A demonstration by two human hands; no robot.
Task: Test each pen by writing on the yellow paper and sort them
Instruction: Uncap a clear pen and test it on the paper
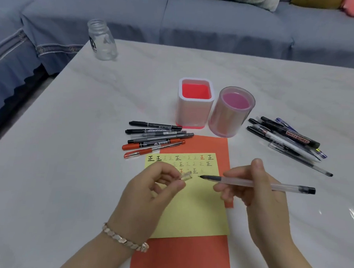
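The yellow paper (191, 205) lies on an orange sheet (187, 253), with rows of written marks along its top. My right hand (256, 194) holds a clear pen with black ink (271, 185), its uncapped tip pointing left just over the paper. My left hand (149, 189) pinches the pen's clear cap (186, 177) a short way from the tip. A row of black and red pens (155, 140) lies left of the paper. A pile of mixed pens (287, 140) lies to the right.
A square white holder with a red inside (195, 103) and a round pink holder (231, 112) stand behind the paper. A clear glass bottle (102, 40) stands at the far left corner of the white marble table (90, 150). A blue sofa is beyond.
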